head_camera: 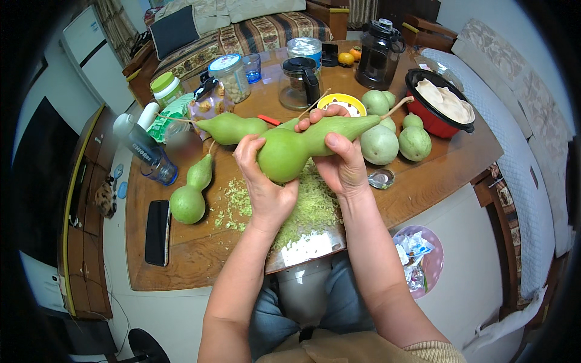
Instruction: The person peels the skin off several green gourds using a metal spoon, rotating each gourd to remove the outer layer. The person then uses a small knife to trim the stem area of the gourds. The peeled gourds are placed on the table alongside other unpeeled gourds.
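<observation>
Both hands hold a green bottle gourd (283,155) above the table, its stem pointing to the upper right. My left hand (268,183) grips its round bulb from the near left side. The fingers and thumb of my right hand (345,165) wrap its narrower neck. Beneath the hands, green peel shavings (308,206) cover the table and a shiny, pale sheet at its edge. Behind the left hand lies a larger green gourd (227,128); a smaller gourd (188,199) lies nearer on the left. Several pale, scraped-looking gourds (379,144) stand right of my right hand, near a metal spoon (381,179).
A smartphone (157,233) lies at the wooden table's (190,267) left. Behind it are a blue glass (160,167) and a grey bottle (136,136). At the back stand a glass teapot (297,86) and dark jug (379,56). A red pot (435,119) is right; a pink wastebasket (436,258) is below.
</observation>
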The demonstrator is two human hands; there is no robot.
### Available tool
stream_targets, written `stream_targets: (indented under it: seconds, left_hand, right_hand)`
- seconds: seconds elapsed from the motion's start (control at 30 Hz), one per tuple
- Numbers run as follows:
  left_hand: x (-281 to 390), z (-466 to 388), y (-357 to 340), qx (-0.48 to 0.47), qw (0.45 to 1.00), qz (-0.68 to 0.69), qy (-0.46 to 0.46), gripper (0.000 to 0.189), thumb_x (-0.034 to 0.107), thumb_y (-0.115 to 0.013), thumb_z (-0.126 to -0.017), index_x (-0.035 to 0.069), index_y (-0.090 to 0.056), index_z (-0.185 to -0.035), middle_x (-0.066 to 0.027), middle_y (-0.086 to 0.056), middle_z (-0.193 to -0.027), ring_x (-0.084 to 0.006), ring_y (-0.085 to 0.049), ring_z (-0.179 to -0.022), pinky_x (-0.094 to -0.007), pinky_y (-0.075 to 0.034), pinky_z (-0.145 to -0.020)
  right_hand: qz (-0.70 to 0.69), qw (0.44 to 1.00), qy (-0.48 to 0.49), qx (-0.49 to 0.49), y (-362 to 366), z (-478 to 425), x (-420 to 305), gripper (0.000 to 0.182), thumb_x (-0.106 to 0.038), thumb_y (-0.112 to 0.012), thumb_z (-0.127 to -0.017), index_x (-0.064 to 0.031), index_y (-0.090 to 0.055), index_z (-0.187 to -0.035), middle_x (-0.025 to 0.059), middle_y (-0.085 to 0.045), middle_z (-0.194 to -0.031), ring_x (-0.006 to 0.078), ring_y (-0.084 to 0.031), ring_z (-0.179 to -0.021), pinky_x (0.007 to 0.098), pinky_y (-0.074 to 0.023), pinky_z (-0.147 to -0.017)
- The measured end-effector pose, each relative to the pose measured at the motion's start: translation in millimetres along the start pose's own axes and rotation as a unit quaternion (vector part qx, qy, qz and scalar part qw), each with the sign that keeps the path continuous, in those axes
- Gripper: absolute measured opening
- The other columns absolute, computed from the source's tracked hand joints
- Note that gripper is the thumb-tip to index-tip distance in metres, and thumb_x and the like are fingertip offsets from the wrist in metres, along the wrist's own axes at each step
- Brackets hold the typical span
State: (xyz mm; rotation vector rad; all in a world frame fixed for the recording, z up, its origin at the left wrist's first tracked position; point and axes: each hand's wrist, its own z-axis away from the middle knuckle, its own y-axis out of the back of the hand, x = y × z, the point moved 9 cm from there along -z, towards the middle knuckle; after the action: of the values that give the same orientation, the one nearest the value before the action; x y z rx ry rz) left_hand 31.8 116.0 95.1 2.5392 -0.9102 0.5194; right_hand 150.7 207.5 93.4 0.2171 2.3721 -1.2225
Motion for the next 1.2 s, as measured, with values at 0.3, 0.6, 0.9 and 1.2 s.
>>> stream_targets:
  seconds: [0.3,0.6,0.9,1.2]
  left_hand:
    - [-21,5,-11,-0.101,0.973,0.126,0.164,0.091,-0.001,-0.081,-0.064,0.007,-0.031,-0.139,-0.0126,-0.048,-0.129,-0.0257,-0.054,-0.118,-0.0380,-0.048,-0.097]
    - [-30,43,-57,-0.234,0.605,0.578,0.495,0.073,0.069,-0.028,-0.097,0.007,-0.050,-0.129,-0.0105,-0.062,-0.088,-0.0199,-0.055,-0.047,-0.0224,-0.041,-0.038]
    - [-37,48,-59,-0.209,0.578,0.589,0.524,0.071,0.070,-0.029,-0.098,0.009,-0.051,-0.128,-0.0115,-0.064,-0.096,-0.0249,-0.062,-0.067,-0.0315,-0.047,-0.051]
    - [-35,37,-52,-0.172,0.728,0.477,0.462,0.062,0.046,-0.062,-0.094,0.007,-0.042,-0.138,-0.0102,-0.058,-0.112,-0.0188,-0.060,-0.083,-0.0295,-0.049,-0.057]
  right_hand:
    - [0.004,0.999,-0.003,-0.054,-1,-1,-4,0.047,-0.019,-0.072,-0.084,-0.0083,-0.052,-0.124,0.0120,-0.058,-0.118,0.0296,-0.060,-0.114,0.0455,-0.0462,-0.105]
    - [0.112,0.993,-0.021,-0.026,-10,-4,-3,0.070,-0.024,-0.066,-0.096,-0.0054,-0.028,-0.152,0.0209,-0.049,-0.142,0.0342,-0.054,-0.128,0.0464,-0.0436,-0.109]
    - [0.177,0.984,-0.021,0.014,-12,-2,-3,0.074,-0.008,-0.066,-0.089,-0.0009,-0.026,-0.152,0.0204,-0.052,-0.137,0.0331,-0.058,-0.123,0.0438,-0.0485,-0.104]
    - [0.118,0.984,0.019,0.134,13,-2,-8,0.053,-0.008,-0.044,-0.086,0.0063,-0.040,-0.137,0.0216,-0.053,-0.130,0.0344,-0.057,-0.119,0.0474,-0.0481,-0.104]
